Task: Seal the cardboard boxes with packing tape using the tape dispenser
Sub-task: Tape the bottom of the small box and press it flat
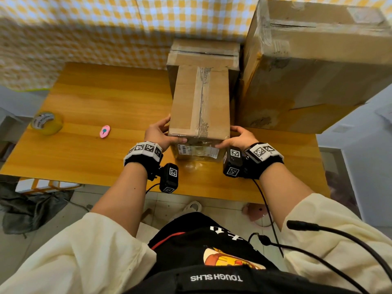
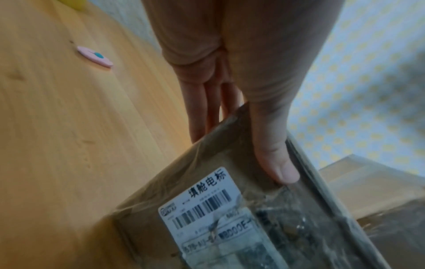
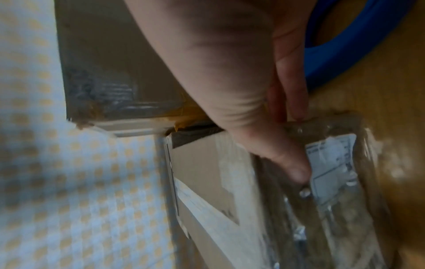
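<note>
I saw the small cardboard box (image 1: 200, 102) at the near middle of the wooden surface (image 1: 95, 98), my left hand (image 1: 158, 134) and right hand (image 1: 240, 137) each clamping a near corner, thumbs on its front face. Its white barcode label (image 2: 207, 205) read "填舱电标" and "WBDOOE". The yellow tape roll (image 1: 47, 123) lay far left, beyond a pink cutter (image 1: 104, 131), its print too small to read.

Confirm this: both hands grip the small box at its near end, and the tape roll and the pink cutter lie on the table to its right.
Wrong side. In the head view the tape roll and pink cutter lie to the left of the small box. The rest holds: left hand and right hand grip its near end.
</note>
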